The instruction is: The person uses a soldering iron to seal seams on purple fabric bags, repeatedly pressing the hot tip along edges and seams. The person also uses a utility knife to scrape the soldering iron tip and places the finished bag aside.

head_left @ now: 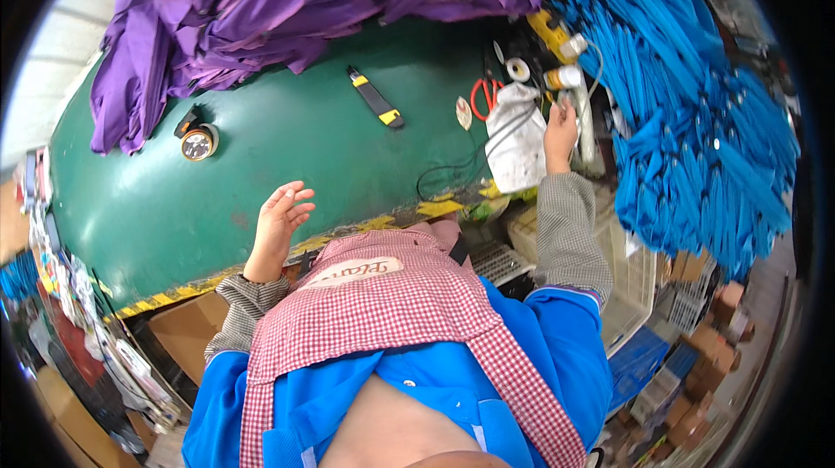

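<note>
My left hand (281, 218) hovers near the front edge of the green table (383, 185), holding nothing, its fingers apart and slightly curled. Over at the right, my right hand (561, 133) is closed with its fingertips pinched together. Whatever those fingertips grip, if anything, is too small to make out. A crumpled white cloth (517, 150) lies just left of that hand. Red-handled scissors (484, 101) rest beyond the cloth, beside a small pale oval piece (464, 113). A white bottle with a yellow band (564, 77) is just past my right fingertips.
Purple fabric (261, 7) is heaped along the table's far side. Blue fabric pieces (696, 137) hang in a thick bundle at the right. A black-and-yellow utility knife (376, 97) and a round headlamp (199, 143) lie on the table. A translucent crate (633, 281) stands below at right.
</note>
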A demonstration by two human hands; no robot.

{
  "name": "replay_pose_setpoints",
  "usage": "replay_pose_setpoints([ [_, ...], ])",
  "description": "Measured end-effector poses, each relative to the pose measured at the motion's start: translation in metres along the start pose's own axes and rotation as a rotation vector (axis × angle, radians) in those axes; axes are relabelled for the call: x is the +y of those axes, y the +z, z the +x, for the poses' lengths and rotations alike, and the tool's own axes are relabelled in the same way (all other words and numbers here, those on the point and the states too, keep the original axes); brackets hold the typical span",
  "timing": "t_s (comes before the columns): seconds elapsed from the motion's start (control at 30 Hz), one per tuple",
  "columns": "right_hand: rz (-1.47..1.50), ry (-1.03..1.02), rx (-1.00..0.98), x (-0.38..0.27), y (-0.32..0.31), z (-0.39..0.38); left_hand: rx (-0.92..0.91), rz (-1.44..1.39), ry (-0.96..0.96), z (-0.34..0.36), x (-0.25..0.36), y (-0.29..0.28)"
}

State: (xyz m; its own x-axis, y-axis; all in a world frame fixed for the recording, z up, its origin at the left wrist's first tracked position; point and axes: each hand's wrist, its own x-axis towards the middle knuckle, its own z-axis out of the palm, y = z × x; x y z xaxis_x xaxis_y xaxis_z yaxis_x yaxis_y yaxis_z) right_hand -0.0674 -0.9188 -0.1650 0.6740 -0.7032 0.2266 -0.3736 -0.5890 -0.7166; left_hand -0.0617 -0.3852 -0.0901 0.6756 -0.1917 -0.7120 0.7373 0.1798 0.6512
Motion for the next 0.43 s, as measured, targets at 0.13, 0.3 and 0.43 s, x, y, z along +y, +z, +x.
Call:
replay_pose_setpoints([
  [0.13, 0.017, 0.195, 0.109, 0.1, -0.043, -0.141, -0.113, 0.045, -0.093, 0.021, -0.025, 0.007],
  [0.3, 0.255, 0.869, -0.29, 0.128, -0.081, -0.314, -0.235, 0.127, -0.143, 0.036, -0.041, 0.043],
  [0.43, 0.117, 0.881, -0.537, 0.152, -0.09, -0.362, -0.252, 0.16, -0.109, 0.025, -0.049, 0.064],
])
